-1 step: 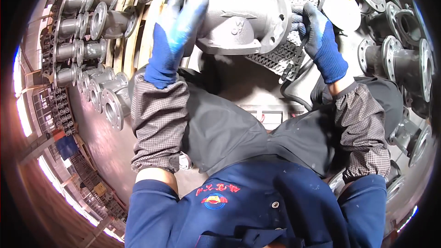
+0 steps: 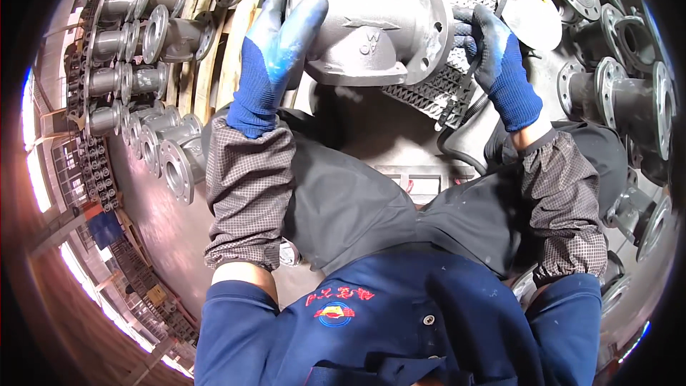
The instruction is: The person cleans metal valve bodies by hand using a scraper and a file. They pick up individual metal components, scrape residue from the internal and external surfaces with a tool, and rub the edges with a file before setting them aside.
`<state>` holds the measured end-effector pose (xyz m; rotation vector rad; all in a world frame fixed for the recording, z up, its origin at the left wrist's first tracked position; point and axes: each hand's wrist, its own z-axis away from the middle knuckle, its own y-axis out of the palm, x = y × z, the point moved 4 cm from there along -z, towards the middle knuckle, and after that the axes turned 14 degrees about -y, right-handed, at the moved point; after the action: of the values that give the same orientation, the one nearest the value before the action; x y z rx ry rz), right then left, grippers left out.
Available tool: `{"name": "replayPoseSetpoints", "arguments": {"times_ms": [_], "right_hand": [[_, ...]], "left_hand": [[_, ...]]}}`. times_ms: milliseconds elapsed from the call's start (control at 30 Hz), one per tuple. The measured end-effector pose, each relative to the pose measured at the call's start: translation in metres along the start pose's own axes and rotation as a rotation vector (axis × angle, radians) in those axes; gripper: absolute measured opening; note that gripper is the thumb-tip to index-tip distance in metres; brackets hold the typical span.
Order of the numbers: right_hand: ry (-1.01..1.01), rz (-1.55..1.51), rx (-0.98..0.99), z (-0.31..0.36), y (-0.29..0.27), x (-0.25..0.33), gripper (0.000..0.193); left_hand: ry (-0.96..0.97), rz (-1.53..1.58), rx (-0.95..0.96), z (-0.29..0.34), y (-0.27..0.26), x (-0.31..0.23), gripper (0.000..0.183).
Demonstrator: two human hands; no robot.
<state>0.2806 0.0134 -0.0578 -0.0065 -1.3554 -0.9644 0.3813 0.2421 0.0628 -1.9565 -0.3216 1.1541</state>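
Here, left hand [image 2: 281, 39] upright, thumb apart, fingers clasping grey casting [image 2: 371, 46]; right hand [image 2: 494, 46] tilted, fingers curled (hold unclear).

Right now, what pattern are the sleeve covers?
The sleeve covers have a small pale-on-dark check, clearest in the head view.

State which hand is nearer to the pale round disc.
Right. The right hand is just to the left of the pale round disc; the left hand is farther off, at the left end of the grey flanged casting.
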Motion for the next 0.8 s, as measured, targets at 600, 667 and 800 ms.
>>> {"name": "replayPoseSetpoints", "arguments": {"times_ms": [600,667,800], "right_hand": [[-0.233,0.236,0.131,0.011,0.025,0.055,0.045],[-0.275,0.302,0.176,0.016,0.035,0.057,0.043],[-0.592,0.644,0.512,0.050,0.075,0.056,0.032]], "left_hand": [[-0.212,0.236,-0.153,0.009,-0.007,0.028,0.029],[0.142,-0.217,-0.201,0.010,-0.012,0.026,0.032],[0.164,-0.049,-0.312,0.010,-0.014,0.016,0.027]]}}
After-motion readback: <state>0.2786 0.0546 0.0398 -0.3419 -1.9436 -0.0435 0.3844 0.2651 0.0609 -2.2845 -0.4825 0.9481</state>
